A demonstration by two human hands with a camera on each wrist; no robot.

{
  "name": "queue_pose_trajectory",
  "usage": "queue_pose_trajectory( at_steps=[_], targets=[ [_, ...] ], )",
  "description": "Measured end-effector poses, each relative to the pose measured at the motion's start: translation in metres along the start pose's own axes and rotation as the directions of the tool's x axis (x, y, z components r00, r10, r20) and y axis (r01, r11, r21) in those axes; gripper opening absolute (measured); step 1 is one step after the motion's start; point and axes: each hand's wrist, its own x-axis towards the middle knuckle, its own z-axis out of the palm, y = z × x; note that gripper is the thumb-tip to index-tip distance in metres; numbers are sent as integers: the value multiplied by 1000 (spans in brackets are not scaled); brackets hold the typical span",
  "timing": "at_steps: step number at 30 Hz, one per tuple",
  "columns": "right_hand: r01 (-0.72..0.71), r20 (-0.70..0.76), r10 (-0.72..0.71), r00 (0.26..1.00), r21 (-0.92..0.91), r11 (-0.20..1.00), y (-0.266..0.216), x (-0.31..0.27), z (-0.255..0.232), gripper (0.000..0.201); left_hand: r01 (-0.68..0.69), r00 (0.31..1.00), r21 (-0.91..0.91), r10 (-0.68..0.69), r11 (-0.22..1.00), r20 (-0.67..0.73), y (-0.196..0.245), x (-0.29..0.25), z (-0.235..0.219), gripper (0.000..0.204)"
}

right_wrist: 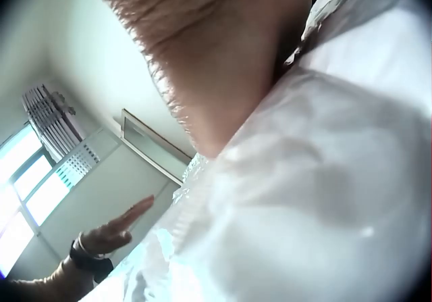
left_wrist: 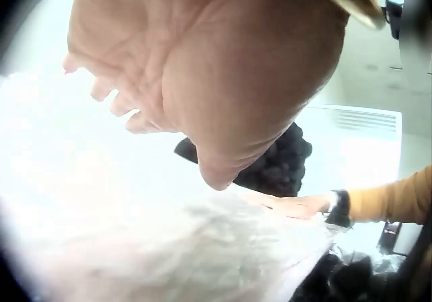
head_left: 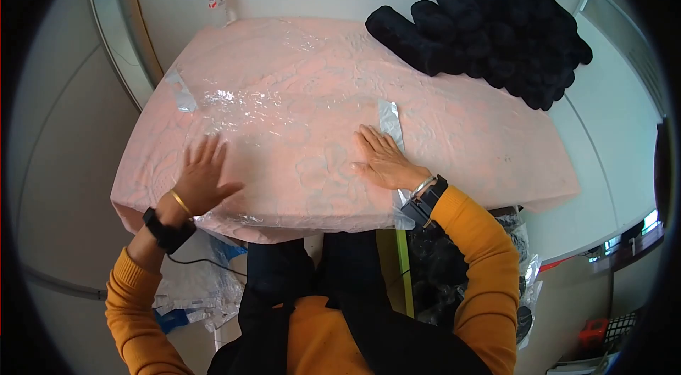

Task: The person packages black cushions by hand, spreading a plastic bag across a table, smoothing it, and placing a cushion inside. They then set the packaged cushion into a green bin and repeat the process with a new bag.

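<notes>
A clear, crinkled plastic sheet (head_left: 241, 102) lies over a table covered with a pink patterned cloth (head_left: 496, 155). On the right, a silvery strip (head_left: 389, 120) runs across the plastic, partly hidden under my right hand (head_left: 386, 162). That hand rests palm down on the plastic, fingers extended; in the right wrist view its edge meets the wrinkled film (right_wrist: 283, 180). With fingers spread and thumb out, my left hand (head_left: 202, 180) is over the near left part of the table. The left wrist view shows its bare palm (left_wrist: 202, 65) raised above the surface, holding nothing.
A pile of black, furry, rounded pieces (head_left: 489, 28) sits at the back right. At the far left edge stands a clear bottle (head_left: 217, 5). Another silvery strip (head_left: 183, 95) lies at left. Plastic-wrapped dark things (head_left: 440, 269) are below the table's near right edge.
</notes>
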Motion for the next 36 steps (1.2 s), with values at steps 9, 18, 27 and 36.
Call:
queue_pose_trajectory(
  at_steps=[9,18,27,36],
  targets=[
    [29,51,-26,998,-45,999,-6,-9,7,79,-507,861,-84,507,858,-25,137,101,37,93],
    [87,-1,-87,996,45,995,7,-25,11,80,-25,999,-88,27,996,25,-40,133,74,93],
    [-25,208,14,978,52,998,-7,-5,-43,82,153,987,-142,-144,978,71,-79,106,61,94],
    [87,243,-110,964,103,991,-55,87,-15,85,148,989,-138,-143,979,49,-74,103,55,91]
  ],
)
